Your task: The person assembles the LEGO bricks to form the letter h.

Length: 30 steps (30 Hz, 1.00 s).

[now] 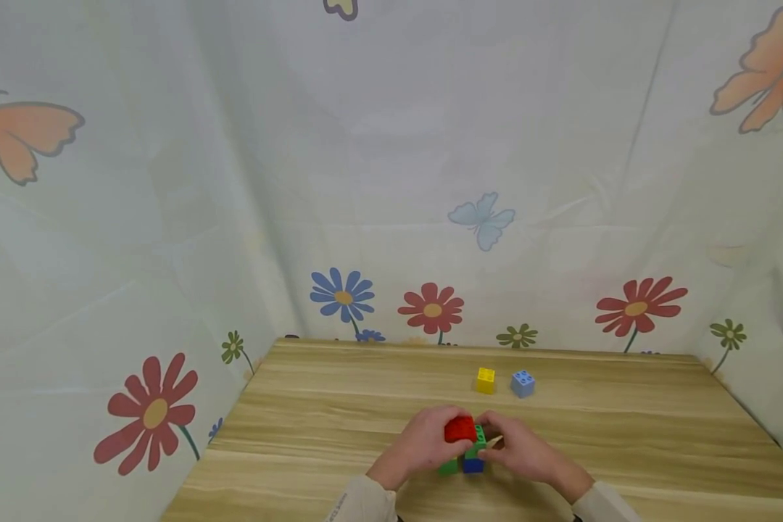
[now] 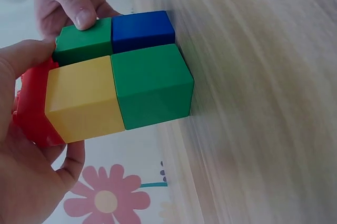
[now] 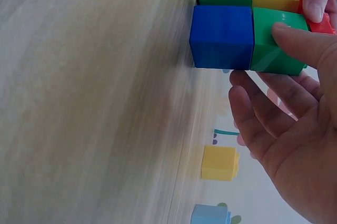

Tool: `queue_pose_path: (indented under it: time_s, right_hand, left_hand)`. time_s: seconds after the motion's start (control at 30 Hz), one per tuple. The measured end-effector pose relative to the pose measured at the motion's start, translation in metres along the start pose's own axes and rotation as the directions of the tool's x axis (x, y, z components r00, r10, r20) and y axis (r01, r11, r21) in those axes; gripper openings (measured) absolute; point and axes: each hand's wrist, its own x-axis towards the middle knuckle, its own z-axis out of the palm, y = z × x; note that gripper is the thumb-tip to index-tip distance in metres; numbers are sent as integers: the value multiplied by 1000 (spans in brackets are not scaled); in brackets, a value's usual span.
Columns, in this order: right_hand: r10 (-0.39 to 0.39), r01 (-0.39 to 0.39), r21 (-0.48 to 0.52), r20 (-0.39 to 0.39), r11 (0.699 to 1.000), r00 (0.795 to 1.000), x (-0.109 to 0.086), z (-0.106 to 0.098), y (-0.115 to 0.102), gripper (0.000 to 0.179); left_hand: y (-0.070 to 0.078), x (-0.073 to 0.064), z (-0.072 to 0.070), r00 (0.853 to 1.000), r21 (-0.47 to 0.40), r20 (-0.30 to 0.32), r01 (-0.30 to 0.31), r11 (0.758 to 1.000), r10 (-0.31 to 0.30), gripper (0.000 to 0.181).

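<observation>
My left hand (image 1: 424, 438) grips a red brick (image 1: 460, 429) between thumb and fingers. In the left wrist view, that brick sits on a yellow brick (image 2: 84, 100), which stands on a green brick (image 2: 152, 87) at the tabletop. Right beside this stack is a second, shorter one: a blue brick (image 3: 221, 37) below and another green brick (image 3: 279, 39) above. My right hand (image 1: 518, 446) pinches this upper green brick, its thumb on the near face and its lower fingers spread loosely. The head view hides the stacked yellow brick behind my left hand.
Farther back on the wooden table (image 1: 339, 391) stand a loose yellow brick (image 1: 486, 380) and a light blue brick (image 1: 523, 384), side by side with a small gap. A curtain (image 1: 391, 181) printed with flowers and butterflies hangs behind the table and along its left side.
</observation>
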Motion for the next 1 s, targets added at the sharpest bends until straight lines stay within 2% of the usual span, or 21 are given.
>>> queue_pose_path:
  time_s: [0.2, 0.43, 0.7, 1.0]
  right_hand:
    - [-6, 6, 1, 2, 1000, 1000, 1, 0, 0, 34]
    - [21, -21, -12, 3, 1000, 1000, 1, -1, -1, 33]
    - [23, -23, -17, -2, 1000, 1000, 1, -2, -1, 32]
    - [35, -35, -23, 0, 999, 999, 2, -1, -1, 32]
  left_hand:
    - [3, 0, 0, 1000, 21, -16, 23, 1000, -23, 38]
    - [4, 0, 0, 999, 49, -40, 8, 999, -6, 35]
    - [2, -1, 0, 997, 28, -69, 21, 999, -19, 37]
    - [0, 1, 0, 998, 35, -54, 10, 999, -8, 36]
